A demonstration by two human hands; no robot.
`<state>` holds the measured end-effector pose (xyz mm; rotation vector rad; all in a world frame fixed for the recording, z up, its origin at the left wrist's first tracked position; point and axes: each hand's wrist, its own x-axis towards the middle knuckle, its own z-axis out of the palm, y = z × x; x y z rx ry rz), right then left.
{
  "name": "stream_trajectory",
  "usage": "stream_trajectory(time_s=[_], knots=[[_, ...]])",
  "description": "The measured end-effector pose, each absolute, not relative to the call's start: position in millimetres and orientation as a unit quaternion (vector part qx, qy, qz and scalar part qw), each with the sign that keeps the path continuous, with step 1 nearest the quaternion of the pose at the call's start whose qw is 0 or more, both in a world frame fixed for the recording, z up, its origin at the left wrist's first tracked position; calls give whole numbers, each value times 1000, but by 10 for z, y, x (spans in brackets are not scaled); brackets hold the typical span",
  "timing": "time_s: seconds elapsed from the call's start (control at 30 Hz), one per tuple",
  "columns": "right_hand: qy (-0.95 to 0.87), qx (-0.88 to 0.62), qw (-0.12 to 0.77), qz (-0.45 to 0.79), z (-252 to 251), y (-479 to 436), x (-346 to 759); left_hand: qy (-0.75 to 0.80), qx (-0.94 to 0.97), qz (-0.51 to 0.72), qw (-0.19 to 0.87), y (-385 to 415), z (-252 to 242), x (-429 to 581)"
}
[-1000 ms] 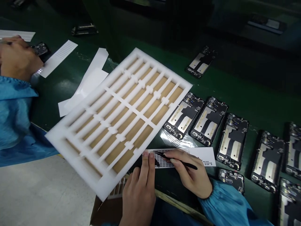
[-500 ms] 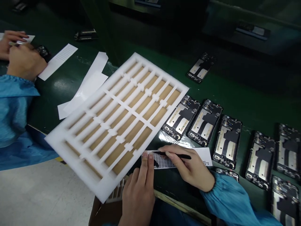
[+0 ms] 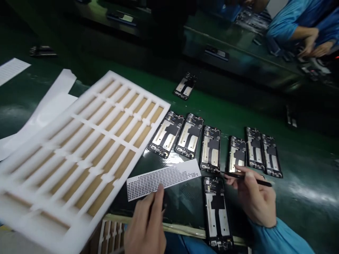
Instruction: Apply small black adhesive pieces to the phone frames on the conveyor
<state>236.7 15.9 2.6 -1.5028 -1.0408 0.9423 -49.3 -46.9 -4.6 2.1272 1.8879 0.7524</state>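
My right hand (image 3: 258,197) is closed on black tweezers (image 3: 249,177), whose tips are at the lower edge of an opened phone (image 3: 210,151) lying among others. My left hand (image 3: 148,218) has its index finger stretched out, the fingertip on the lower edge of a white sheet of small black dots (image 3: 161,178). A dark bit shows beside that finger, too unclear to name. Below the tweezers' tips lies another opened phone (image 3: 216,211), near the table's front edge.
A large white foam tray (image 3: 103,132) with brown-bottomed slots covers the left. Several more opened phones (image 3: 189,135) lie in a row beyond the dotted sheet. White sheets (image 3: 50,106) lie at far left. A co-worker's hands (image 3: 315,46) are busy at the upper right.
My view has swung right. My right hand with the tweezers has left the dotted sheet for the phones. My left hand now touches the sheet's lower edge with one finger.
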Motion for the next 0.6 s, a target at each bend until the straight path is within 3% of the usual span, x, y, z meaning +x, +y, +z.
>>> stream_trajectory(time_s=[0.2,0.6], knots=[[-440,-640,470,420,-318,-125,2468,574,765,216,197,-440,-87,40],[-537,-636,402,382,-226,-64,2426,608,737,191,227,-467,-126,111]])
